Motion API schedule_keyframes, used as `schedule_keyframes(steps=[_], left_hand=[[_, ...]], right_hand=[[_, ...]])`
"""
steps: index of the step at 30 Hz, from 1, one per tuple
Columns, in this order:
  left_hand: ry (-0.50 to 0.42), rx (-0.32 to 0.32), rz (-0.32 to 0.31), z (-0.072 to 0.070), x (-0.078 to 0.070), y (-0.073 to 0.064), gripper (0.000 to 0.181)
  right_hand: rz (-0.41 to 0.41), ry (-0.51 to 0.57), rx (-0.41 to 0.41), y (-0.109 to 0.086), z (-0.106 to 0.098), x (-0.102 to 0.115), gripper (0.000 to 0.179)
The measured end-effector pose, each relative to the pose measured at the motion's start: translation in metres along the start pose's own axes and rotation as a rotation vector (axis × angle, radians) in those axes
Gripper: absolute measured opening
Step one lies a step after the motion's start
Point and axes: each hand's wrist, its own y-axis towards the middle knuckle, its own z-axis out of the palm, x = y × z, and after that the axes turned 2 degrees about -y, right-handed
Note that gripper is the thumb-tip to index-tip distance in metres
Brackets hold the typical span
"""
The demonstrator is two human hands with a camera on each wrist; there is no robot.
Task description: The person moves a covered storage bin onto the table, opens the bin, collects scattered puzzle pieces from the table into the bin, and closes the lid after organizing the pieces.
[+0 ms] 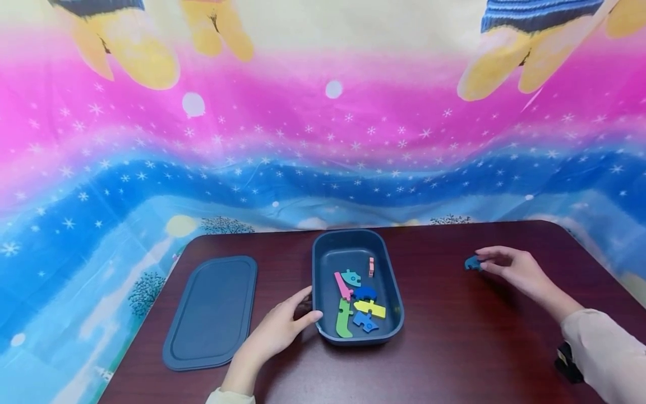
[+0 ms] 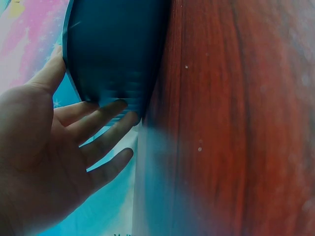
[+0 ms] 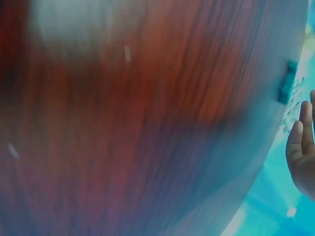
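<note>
My left hand (image 1: 282, 325) is at the near left corner of a dark blue plastic box (image 1: 393, 269), its thumb over the rim and fingers against the outer wall. In the left wrist view the fingertips touch the ribbed underside of the wall. Inside the box lie several foam-like puzzle pieces: a pink strip (image 1: 342, 286), a green curved piece (image 1: 344, 321), a yellow piece (image 1: 370, 308) and blue and teal ones. Off to the right, my right hand (image 1: 520, 272) pinches a small teal puzzle piece (image 1: 471, 263) between thumb and fingers, low over the table.
A matching dark blue lid (image 1: 214, 314) lies flat on the table left of the box. The dark red-brown wooden table (image 1: 439, 359) has rounded corners. Behind it hangs a patterned pink and blue cloth (image 1: 303, 140). A black object (image 1: 569, 363) sits by the right sleeve.
</note>
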Motion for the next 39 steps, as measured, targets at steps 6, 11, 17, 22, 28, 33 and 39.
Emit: schedule_keyframes(steps=[6, 11, 17, 22, 28, 33, 39], left_hand=[[0.01, -0.012, -0.005, 0.001, 0.0, 0.0, 0.068], [0.011, -0.017, -0.005, 0.001, 0.001, 0.0, 0.068], [0.001, -0.015, 0.006, 0.0, 0.001, 0.0, 0.067], [0.001, -0.018, 0.014, 0.0, 0.0, 0.0, 0.067], [0.001, -0.014, 0.016, 0.0, 0.001, -0.001, 0.067], [0.0, -0.011, 0.013, 0.0, 0.001, 0.0, 0.068], [0.003, -0.009, 0.016, 0.0, 0.002, 0.001, 0.068]], right_hand=[[-0.007, -0.005, 0.004, 0.004, -0.007, -0.015, 0.041], [0.009, 0.016, 0.042, 0.008, -0.007, -0.02, 0.048], [0.007, 0.016, 0.059, 0.013, -0.005, -0.024, 0.051], [-0.002, 0.012, 0.064, 0.018, -0.001, -0.022, 0.049], [0.003, -0.009, 0.121, 0.022, 0.002, -0.021, 0.052], [0.018, -0.032, 0.187, 0.022, 0.002, -0.018, 0.06], [0.011, -0.04, 0.186, 0.024, 0.005, -0.017, 0.057]])
